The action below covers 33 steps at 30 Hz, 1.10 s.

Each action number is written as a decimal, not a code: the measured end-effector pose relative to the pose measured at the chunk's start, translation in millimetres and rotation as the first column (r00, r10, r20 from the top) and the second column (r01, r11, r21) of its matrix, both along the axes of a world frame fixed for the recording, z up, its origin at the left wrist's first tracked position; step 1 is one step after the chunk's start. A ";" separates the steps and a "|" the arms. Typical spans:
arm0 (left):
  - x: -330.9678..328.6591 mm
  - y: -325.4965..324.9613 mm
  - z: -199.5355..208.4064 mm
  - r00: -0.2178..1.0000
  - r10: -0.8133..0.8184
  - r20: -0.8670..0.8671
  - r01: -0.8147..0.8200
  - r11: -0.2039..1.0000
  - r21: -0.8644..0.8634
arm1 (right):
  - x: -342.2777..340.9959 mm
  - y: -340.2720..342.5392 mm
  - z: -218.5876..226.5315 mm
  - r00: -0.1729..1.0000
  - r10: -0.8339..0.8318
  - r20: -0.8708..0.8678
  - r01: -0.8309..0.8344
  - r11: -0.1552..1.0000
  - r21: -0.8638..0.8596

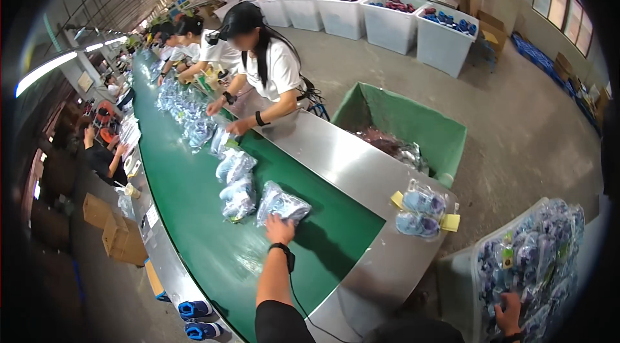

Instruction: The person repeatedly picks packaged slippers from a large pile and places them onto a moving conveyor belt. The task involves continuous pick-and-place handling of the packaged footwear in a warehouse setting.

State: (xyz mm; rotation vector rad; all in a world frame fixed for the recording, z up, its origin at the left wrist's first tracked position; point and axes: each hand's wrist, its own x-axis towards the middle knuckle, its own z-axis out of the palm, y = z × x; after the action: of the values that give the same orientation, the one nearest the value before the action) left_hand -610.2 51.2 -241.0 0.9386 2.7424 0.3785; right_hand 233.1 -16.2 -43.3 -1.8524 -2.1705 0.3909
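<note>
Hands first: your left hand (279,229) reaches out over the green belt (194,214) and rests with fingers curled on the near edge of a clear bagged pair of shoes (283,205); you cannot tell from here whether it has a firm grip. Your right hand (508,312) sits low at the near right, fingers bent onto the heap of bagged shoes filling the white bin (526,259), touching the top bags rather than visibly lifting one.

Between your two hands runs the steel desk (349,169) edging the belt, and on its right end lies another bagged pair with yellow tags (421,211), well apart from both hands. Just left of the bag you touch, more bagged pairs (236,181) lie in a line up the belt. Blue shoes (197,317) lie on the floor at the near left.

Farther off, a green bin (413,127) stands right of the desk. Beyond it a person in a white shirt (271,69) leans over the belt, both hands on bags, with more workers behind. White tubs (387,20) line the far floor.
</note>
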 end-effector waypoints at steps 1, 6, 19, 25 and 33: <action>12.5 -4.8 -5.7 0.999 -0.025 -0.022 0.025 1.000 -0.013 | -5.3 0.2 -2.5 1.000 0.011 0.002 -0.011 1.000 0.011; 88.2 -47.7 -13.2 0.992 -0.113 -0.063 0.125 0.962 0.243 | -38.0 8.8 14.8 0.993 0.045 0.109 -0.017 0.969 -0.246; 186.7 -117.9 -14.7 0.104 -0.233 0.967 -0.946 0.276 0.168 | -58.0 60.3 -0.6 0.967 0.247 0.059 -0.207 0.901 -0.383; 177.2 -119.0 20.8 0.027 -0.214 0.976 -0.973 0.219 0.074 | -65.1 49.7 -3.8 0.963 0.269 0.036 -0.232 0.885 -0.403; 175.0 -70.5 3.7 0.215 0.210 0.954 -0.969 0.165 0.183 | -50.6 37.0 -18.2 0.972 0.235 -0.015 -0.217 0.870 -0.442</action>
State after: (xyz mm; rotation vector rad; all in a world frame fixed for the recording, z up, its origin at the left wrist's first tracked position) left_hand -435.3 -19.3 -237.3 -0.6349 1.7273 1.8618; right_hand 182.5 20.8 -61.5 -1.8196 -2.4935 0.9790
